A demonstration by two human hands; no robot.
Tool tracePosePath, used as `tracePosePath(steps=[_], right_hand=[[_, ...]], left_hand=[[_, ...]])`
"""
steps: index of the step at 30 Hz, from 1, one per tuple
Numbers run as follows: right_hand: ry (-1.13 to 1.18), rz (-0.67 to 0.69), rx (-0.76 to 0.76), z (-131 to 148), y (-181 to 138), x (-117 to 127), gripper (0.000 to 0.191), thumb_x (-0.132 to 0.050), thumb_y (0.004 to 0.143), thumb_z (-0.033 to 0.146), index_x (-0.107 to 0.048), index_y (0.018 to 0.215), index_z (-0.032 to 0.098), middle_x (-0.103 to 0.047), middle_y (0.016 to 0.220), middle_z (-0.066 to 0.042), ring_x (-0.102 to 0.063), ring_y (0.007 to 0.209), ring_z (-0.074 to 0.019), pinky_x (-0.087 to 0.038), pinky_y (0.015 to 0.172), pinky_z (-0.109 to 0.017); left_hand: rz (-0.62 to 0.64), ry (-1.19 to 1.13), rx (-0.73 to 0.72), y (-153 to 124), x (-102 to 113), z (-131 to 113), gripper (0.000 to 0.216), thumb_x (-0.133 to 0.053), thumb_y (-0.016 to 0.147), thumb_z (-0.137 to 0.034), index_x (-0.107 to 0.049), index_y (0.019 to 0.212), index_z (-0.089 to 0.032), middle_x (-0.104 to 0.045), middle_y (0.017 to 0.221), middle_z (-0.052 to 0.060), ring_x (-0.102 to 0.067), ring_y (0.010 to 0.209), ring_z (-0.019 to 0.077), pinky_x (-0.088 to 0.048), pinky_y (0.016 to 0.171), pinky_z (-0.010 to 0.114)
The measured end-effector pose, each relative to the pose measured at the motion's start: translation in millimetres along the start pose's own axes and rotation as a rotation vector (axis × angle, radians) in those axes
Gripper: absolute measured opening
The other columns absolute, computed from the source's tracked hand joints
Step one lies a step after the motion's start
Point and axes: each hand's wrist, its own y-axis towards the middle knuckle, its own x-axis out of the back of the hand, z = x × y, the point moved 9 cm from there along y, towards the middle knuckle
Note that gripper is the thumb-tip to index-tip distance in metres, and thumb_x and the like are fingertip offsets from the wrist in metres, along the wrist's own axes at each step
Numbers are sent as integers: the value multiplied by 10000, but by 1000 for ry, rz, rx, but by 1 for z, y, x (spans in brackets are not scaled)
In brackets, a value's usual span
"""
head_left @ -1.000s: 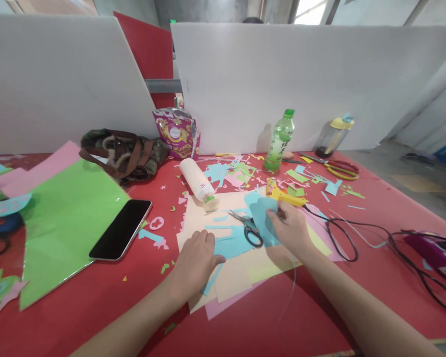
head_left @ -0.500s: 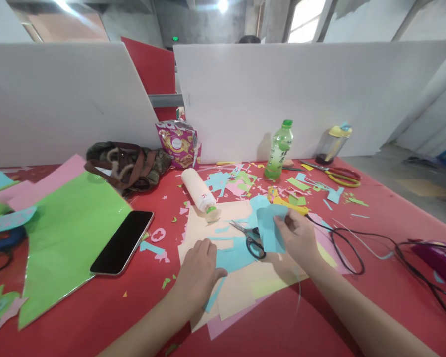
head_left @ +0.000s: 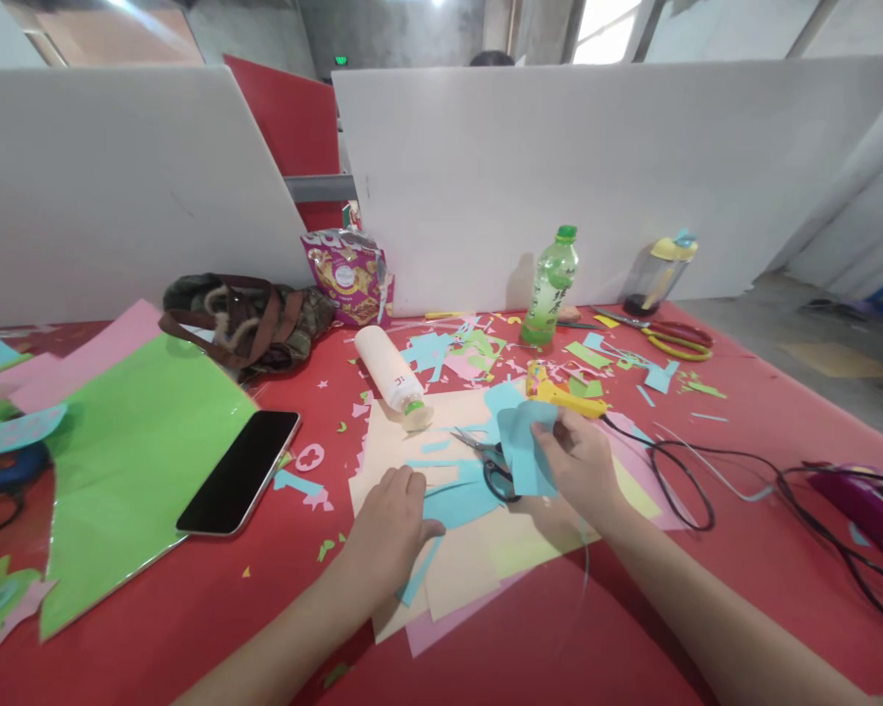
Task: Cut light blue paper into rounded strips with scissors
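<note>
A light blue piece of paper (head_left: 528, 453) is pinched between the thumb and fingers of my right hand (head_left: 575, 458), raised a little above the sheets. My left hand (head_left: 389, 520) rests with its thumb out on the left part of the stacked cream paper (head_left: 471, 579), at the edge of the blue paper strips (head_left: 460, 495). Black-handled scissors (head_left: 497, 476) lie between my hands, partly hidden behind the held paper. Just beyond it is a yellow glue gun (head_left: 570, 400) with a black cord. A white bottle (head_left: 389, 371) lies on its side beyond my left hand.
On the left lie a black phone (head_left: 239, 473), a green sheet (head_left: 125, 480) and a camouflage bag (head_left: 250, 324). A snack bag (head_left: 347, 277), green drink bottle (head_left: 551, 286), yellow-lidded cup (head_left: 658, 277) and large scissors (head_left: 673, 338) stand or lie at the back. A purple power strip (head_left: 864, 510) is at right.
The blue paper in my right hand has tilted and its upper edge now bends. The whole view has shifted slightly. My left hand stays in about the same place.
</note>
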Motion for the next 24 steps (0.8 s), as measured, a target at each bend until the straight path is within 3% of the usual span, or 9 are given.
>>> tracePosePath(steps=[9,18,24], right_hand=[[10,17,-18,0,-1,-3,143,-461,740,298,-514,723,167,-541,620,-28,-512,554,-155,-407,512,-263],[-16,38,-21,2,-1,-5,125,-464,740,274,-527,702,173,-545,602,-12,-503,536,-141,-399,489,-247],[364,184,-274,-17,-7,-25,156,-527,697,326,-549,737,176,-587,638,-15,-535,538,-145,-431,491,-258]], left_hand=[[56,-29,-4,1,-1,3,132,-475,780,-266,-435,736,-148,-522,772,72,-466,728,213,-358,620,321],[85,-331,112,0,-4,18,166,-416,768,-317,-373,679,-184,-493,667,0,-463,612,149,-333,519,251],[-116,-404,43,-1,11,7,137,-338,810,-264,-418,740,-177,-491,738,24,-468,672,156,-386,602,291]])
